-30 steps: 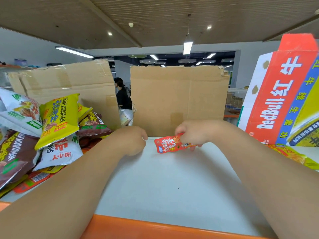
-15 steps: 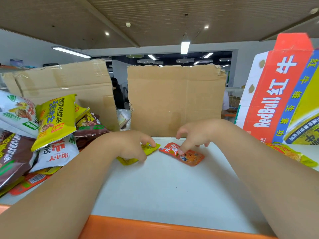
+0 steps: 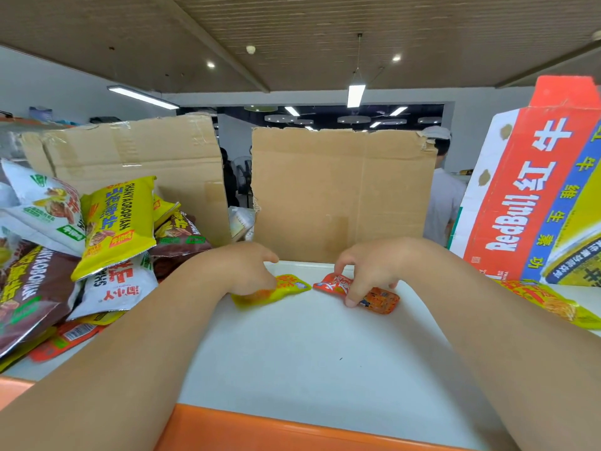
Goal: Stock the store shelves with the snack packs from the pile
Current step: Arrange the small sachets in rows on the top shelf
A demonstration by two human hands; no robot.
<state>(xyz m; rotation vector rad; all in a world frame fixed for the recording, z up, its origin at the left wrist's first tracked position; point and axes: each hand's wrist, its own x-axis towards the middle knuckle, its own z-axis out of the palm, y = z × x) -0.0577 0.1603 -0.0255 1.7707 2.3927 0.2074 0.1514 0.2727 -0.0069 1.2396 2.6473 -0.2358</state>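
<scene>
Two small snack packs are lying flat near the back of the white shelf (image 3: 309,369), side by side and just apart. The left hand (image 3: 247,271) is resting on the left end of the yellow pack (image 3: 289,286), with its fingers curling down onto the wrapper. The fingertips are hiding beneath the hand, so I cannot tell whether this grip is closing on the pack or only pressing it down. The right hand (image 3: 367,271) is gripping the red pack (image 3: 379,296). Its curled fingers are pinching the wrapper, and one fingertip is pressing on the near edge. The hand is covering the pack's middle, which is making the print hard to read.

At the left, the pile (image 3: 97,239) of larger bags in yellow, white and brown is sitting on the same shelf. The frame edge is cutting it off, and the lower bags are lying buried under the upper ones. Two cardboard sheets (image 3: 341,196) are standing upright at the back and hiding most of the room. A person in a light top (image 3: 440,203) is showing only partly past the right-hand sheet.

At the right, a Red Bull carton (image 3: 527,206) is standing, cropped by the frame. Another yellow packet (image 3: 549,302) is lying at its foot, with its far end running out of view.
</scene>
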